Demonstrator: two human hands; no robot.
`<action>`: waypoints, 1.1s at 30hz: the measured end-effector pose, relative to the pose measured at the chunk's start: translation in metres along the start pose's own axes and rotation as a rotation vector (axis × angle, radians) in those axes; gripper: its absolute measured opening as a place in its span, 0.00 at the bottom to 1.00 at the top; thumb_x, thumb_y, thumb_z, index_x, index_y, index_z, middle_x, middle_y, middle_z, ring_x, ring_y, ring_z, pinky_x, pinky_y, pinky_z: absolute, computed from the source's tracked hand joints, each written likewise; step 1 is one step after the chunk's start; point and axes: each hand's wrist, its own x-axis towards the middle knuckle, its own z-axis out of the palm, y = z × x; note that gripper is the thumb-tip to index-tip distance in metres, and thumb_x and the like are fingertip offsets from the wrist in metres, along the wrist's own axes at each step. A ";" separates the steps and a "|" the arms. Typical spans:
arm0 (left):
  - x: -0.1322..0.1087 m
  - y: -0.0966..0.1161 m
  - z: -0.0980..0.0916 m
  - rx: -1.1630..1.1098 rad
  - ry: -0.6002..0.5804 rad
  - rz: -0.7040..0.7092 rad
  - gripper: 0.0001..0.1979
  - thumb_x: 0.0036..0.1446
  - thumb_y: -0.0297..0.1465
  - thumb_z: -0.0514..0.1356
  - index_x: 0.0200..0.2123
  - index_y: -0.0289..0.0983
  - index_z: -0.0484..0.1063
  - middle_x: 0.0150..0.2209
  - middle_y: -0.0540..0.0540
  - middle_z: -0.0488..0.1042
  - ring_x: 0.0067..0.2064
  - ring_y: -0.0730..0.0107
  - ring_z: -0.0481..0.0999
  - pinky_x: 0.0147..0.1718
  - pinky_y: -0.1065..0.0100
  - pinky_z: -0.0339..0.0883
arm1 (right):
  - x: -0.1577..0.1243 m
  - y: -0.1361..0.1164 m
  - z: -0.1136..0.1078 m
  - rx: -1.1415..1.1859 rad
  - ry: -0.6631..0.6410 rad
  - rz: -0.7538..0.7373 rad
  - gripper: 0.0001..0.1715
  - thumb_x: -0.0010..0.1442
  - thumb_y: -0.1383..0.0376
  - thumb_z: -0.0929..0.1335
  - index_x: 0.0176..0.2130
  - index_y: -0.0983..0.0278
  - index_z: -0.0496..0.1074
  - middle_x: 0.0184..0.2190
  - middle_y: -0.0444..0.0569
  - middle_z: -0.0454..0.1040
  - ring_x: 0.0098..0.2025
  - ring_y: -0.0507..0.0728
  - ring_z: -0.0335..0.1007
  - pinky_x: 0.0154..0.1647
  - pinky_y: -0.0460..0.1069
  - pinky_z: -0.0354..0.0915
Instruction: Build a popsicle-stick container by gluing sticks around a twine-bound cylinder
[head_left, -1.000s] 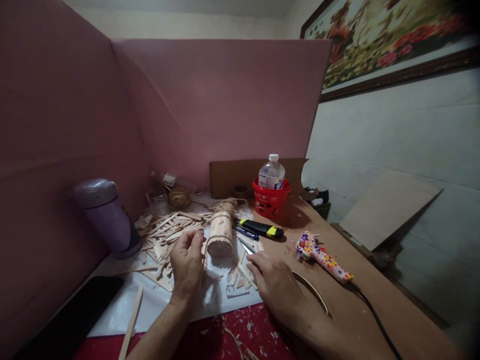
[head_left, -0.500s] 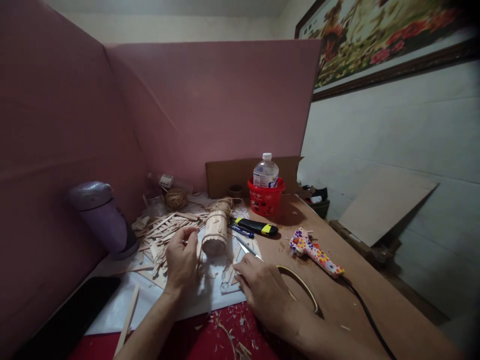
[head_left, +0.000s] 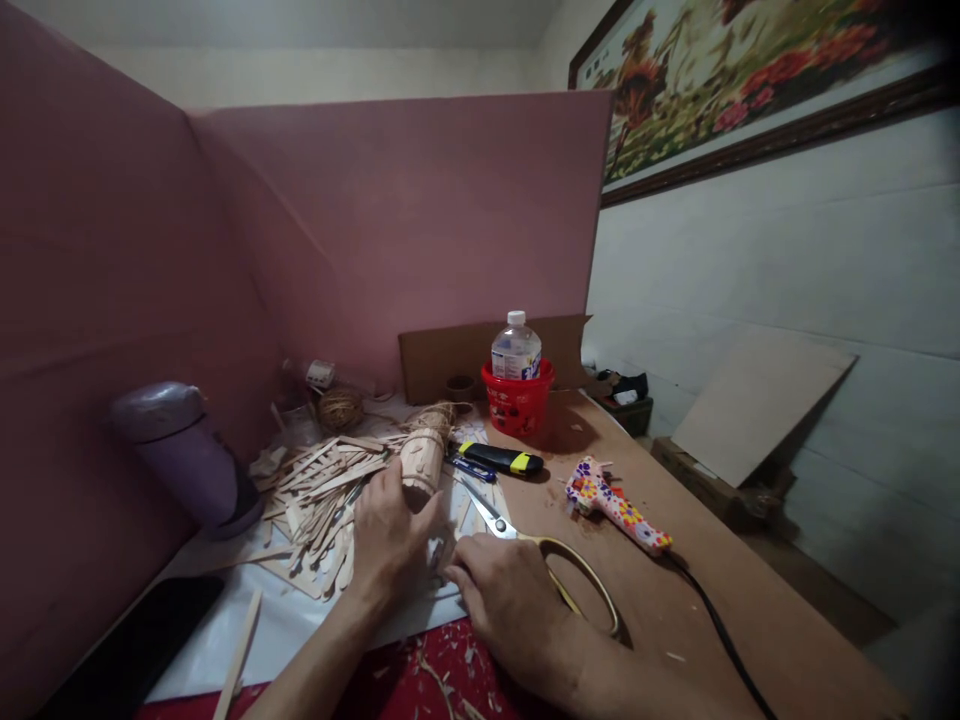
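My left hand (head_left: 391, 535) is at the near end of a small barrel made of wooden craft sticks (head_left: 422, 458), which lies on its side. Its thumb and fingers are apart around that end and hide part of it; a firm grip cannot be made out. My right hand (head_left: 514, 605) rests low at the table's front, fingers curled and thumb against them; whatever may be between them is hidden. Just beyond it lie gold-handled scissors (head_left: 499, 525), blades slightly parted. A heap of loose craft sticks (head_left: 322, 505) lies left of the barrel.
A black-and-yellow utility knife (head_left: 501, 458) and a blue cutter (head_left: 472, 468) lie behind the scissors. To the right is a flower-patterned glue gun (head_left: 619, 510) with a cord. A red bucket (head_left: 517, 408) holds a plastic bottle (head_left: 516, 350). A twine ball (head_left: 340, 408) and purple tumbler (head_left: 187, 455) stand left.
My left hand has moved onto the barrel's near end, and its fingers have spread from a pinch. My right hand stays low beside the scissors. The view has shifted slightly.
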 end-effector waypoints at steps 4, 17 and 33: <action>0.005 -0.003 -0.004 -0.083 -0.045 -0.105 0.27 0.55 0.47 0.56 0.51 0.34 0.68 0.43 0.37 0.77 0.44 0.53 0.76 0.40 0.62 0.66 | 0.000 -0.003 0.000 0.018 0.009 -0.015 0.06 0.60 0.68 0.66 0.33 0.64 0.73 0.31 0.49 0.79 0.32 0.56 0.74 0.29 0.49 0.54; 0.001 -0.005 -0.020 -0.275 0.061 -0.116 0.24 0.59 0.48 0.49 0.44 0.38 0.74 0.35 0.42 0.78 0.40 0.53 0.75 0.39 0.60 0.63 | -0.001 0.000 0.003 0.008 0.060 -0.014 0.10 0.61 0.68 0.64 0.30 0.63 0.72 0.28 0.48 0.79 0.29 0.56 0.74 0.27 0.50 0.50; 0.031 -0.056 -0.049 0.012 -0.016 -0.234 0.09 0.52 0.33 0.57 0.21 0.40 0.71 0.24 0.46 0.76 0.29 0.62 0.73 0.27 0.67 0.54 | 0.029 -0.021 -0.017 -0.051 -0.008 -0.049 0.11 0.60 0.64 0.67 0.28 0.62 0.76 0.26 0.49 0.80 0.29 0.56 0.73 0.26 0.48 0.47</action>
